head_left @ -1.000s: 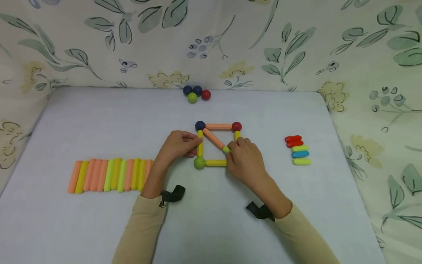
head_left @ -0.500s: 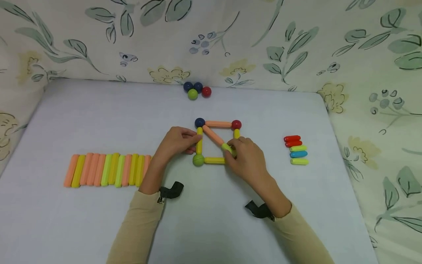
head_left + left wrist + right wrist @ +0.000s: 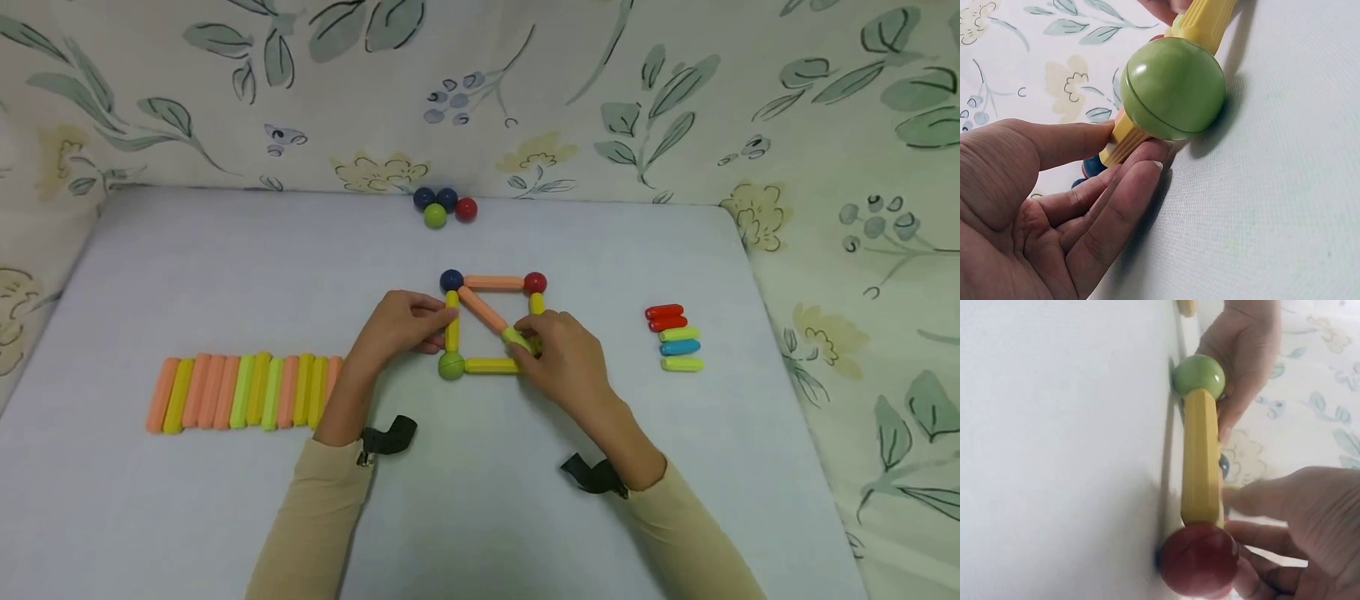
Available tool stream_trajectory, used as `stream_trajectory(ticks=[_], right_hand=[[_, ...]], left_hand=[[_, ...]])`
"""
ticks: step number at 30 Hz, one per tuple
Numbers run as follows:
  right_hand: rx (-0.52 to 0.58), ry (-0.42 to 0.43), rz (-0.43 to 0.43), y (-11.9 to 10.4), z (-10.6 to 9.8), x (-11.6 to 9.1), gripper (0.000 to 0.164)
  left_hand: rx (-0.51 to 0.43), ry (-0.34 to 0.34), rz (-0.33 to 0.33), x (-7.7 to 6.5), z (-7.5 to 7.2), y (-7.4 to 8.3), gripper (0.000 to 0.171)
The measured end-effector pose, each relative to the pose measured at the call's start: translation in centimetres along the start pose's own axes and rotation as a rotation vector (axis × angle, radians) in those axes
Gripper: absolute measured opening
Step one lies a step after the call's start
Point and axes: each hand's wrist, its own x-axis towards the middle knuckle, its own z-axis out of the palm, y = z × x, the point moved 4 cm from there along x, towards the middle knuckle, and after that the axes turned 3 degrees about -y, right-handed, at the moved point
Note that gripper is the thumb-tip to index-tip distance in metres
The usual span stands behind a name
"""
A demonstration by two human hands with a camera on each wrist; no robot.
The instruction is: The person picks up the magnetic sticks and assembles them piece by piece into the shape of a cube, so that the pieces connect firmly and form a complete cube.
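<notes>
A square of magnetic rods and balls lies on the white table, with a blue ball point(image 3: 451, 281), a red ball point(image 3: 535, 283) and a green ball point(image 3: 452, 365) at three corners. My left hand point(image 3: 401, 325) pinches the left yellow rod point(image 3: 452, 333) between thumb and fingers, just above the green ball. Inside the square, an orange rod point(image 3: 482, 309) slants down from the blue ball to a short lime-green rod point(image 3: 514, 337), which my right hand point(image 3: 566, 358) pinches. That hand hides the fourth corner in the head view; the right wrist view shows another red ball point(image 3: 1200, 559) there.
To the left lies a row of orange, yellow and lime rods point(image 3: 243, 392), partly behind my left forearm. Several short coloured rods point(image 3: 679, 347) are at the right. Loose balls point(image 3: 435, 216) sit at the back edge, before a leaf-patterned cloth point(image 3: 562, 100).
The right fingers have shifted slightly, and more of the short lime-green rod shows. My left hand keeps its hold on the yellow rod. The head view has tilted a little.
</notes>
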Motion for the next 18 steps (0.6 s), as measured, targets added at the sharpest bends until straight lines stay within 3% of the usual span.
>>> stream_trajectory(ticks=[3,7,13,18], right_hand=[[0.05,0.051,-0.001,0.8,-0.9,0.1,0.024],[0.199,0.089,0.059,3.2,-1.6,0.6,0.023],[0.446,-0.062,0.242,6.8,-0.4,0.9,0.039],[0.577,-0.166,0.264,7.3,0.3,1.1,0.043]], left_hand=[[0.0,0.0,0.006,0.0,0.2,0.0,0.047],[0.004,0.003,-0.001,-0.2,0.3,-0.2,0.047],[-0.006,0.004,0.017,-0.2,0.6,-0.3,0.047],[0.017,0.012,0.043,-0.1,0.3,-0.2,0.046]])
